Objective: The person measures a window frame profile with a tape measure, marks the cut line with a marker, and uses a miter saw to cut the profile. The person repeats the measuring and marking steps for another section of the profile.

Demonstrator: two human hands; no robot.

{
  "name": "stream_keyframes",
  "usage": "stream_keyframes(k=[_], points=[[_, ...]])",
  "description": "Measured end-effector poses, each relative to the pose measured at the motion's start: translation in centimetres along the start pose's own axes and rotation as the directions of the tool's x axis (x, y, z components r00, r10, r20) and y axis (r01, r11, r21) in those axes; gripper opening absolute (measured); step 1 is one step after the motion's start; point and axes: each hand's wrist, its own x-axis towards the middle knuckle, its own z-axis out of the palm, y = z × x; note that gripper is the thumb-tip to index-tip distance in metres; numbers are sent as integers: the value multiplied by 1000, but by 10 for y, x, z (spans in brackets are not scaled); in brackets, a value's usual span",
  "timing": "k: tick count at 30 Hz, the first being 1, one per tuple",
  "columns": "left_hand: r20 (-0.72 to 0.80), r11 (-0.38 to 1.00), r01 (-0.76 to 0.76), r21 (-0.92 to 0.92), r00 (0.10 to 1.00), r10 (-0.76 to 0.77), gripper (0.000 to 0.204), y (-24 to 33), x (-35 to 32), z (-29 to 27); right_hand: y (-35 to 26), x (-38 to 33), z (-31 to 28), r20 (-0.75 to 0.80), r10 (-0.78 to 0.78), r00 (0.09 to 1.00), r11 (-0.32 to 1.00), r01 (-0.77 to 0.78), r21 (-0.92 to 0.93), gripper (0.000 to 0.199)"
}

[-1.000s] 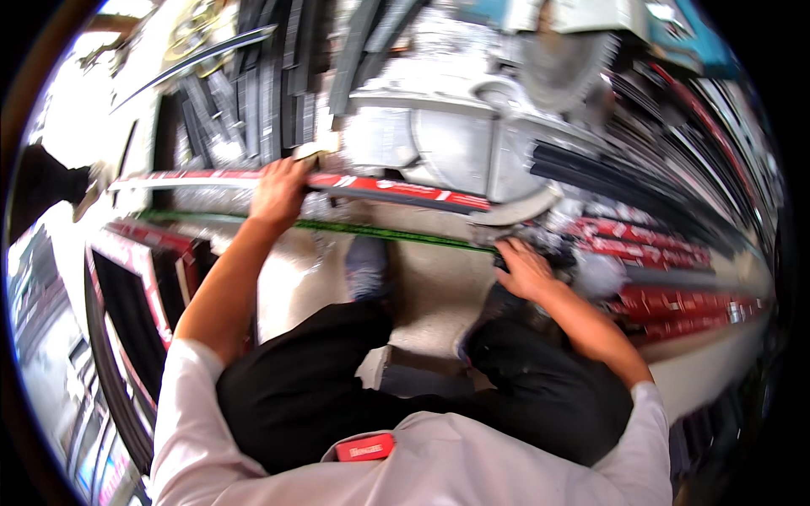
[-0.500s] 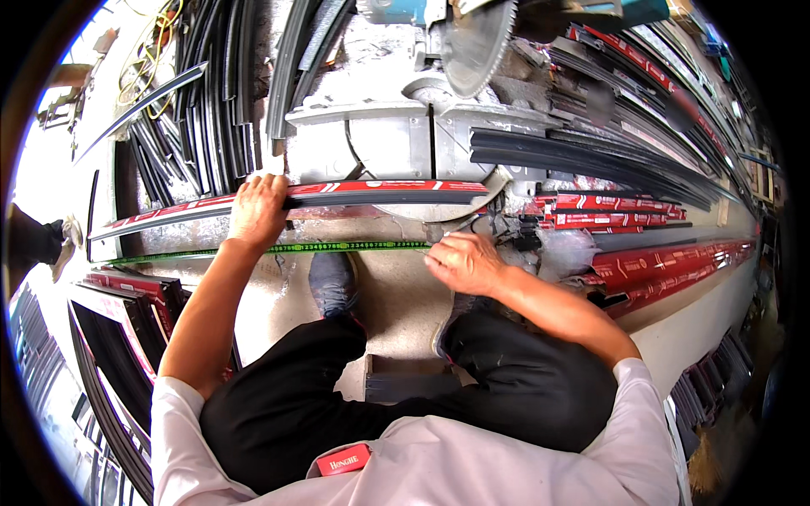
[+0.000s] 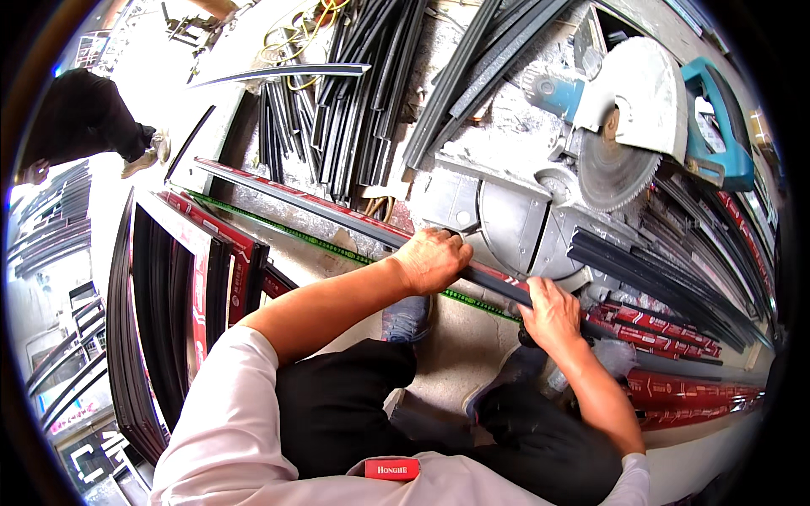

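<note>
A long dark profile strip with red film (image 3: 325,207) slants from the far left across the saw's near edge. My left hand (image 3: 433,260) is closed over it from above, right of its middle. At the strip's right end, my right hand (image 3: 553,315) is closed round it, thumb side toward the strip. Beneath the strip runs an extended green tape measure (image 3: 312,239), roughly parallel to it. Its right end reaches my right hand, where the rest is hidden.
Beyond the strip stands a miter saw (image 3: 717,118) with its blade (image 3: 612,174) raised. Dark profiles (image 3: 363,110) lie in piles behind it and on the right (image 3: 666,274). Red-wrapped bundles (image 3: 683,390) lie at the right, framed profiles (image 3: 160,278) at the left. Another person's leg (image 3: 93,114) is far left.
The view has swung left. My right hand has gone from the tape up onto the strip's end, and my left hand now grips the strip farther right.
</note>
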Motion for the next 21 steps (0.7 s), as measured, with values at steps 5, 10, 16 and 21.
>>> stream_keyframes(k=[5, 10, 16, 21], points=[[20, 995, 102, -9, 995, -102, 21, -24, -17, -1, 14, -7, -5, 36, 19, 999, 1000, -19, -6, 40], [-91, 989, 140, 49, 987, -135, 17, -49, -23, -13, 18, -1, -5, -78, -12, 997, 999, 15, 44, 37], [-285, 921, 369, 122, 902, -324, 17, -103, -45, -32, 20, 6, -15, 51, 164, 985, 986, -162, -37, 30], [-486, 827, 555, 94, 750, -448, 24, -110, -54, -39, 6, 25, -18, 38, 85, 996, 995, -83, -61, 26]])
